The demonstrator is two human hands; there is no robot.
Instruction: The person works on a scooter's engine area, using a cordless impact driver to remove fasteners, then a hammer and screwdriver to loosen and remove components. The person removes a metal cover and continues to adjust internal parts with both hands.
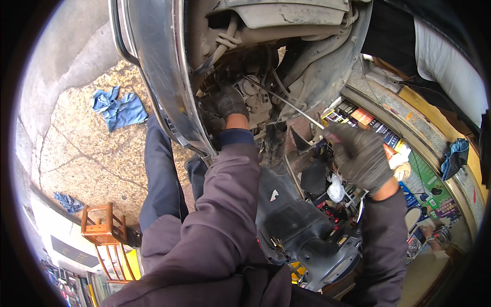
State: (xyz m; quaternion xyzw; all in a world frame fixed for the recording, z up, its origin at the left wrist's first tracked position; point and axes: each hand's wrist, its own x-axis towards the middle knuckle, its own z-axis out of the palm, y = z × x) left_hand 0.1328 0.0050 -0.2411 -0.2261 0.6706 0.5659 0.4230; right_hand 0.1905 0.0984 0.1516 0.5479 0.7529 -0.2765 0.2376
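Observation:
My right hand (360, 156), in a dark grey work glove, is closed round the handle of a long screwdriver (291, 104). Its thin metal shaft slants up and left into the opened scooter body (286, 36); the tip lies among dark parts beside my left hand. My left hand (230, 102), gloved too, reaches into the same recess at the left, against the dark inner parts. Its fingers are mostly lost in shadow, so their grip is hidden. Right of it sits a dusty grey metal housing (258, 102) with hoses and cables around it.
The scooter's dark side panel and chrome rail (158, 102) rise at the left. Below my hands lies a black plastic cover (291, 215). A wooden stool (105, 225) and a blue cloth (120, 108) are on the left floor. Colourful boxes (365, 120) line the right.

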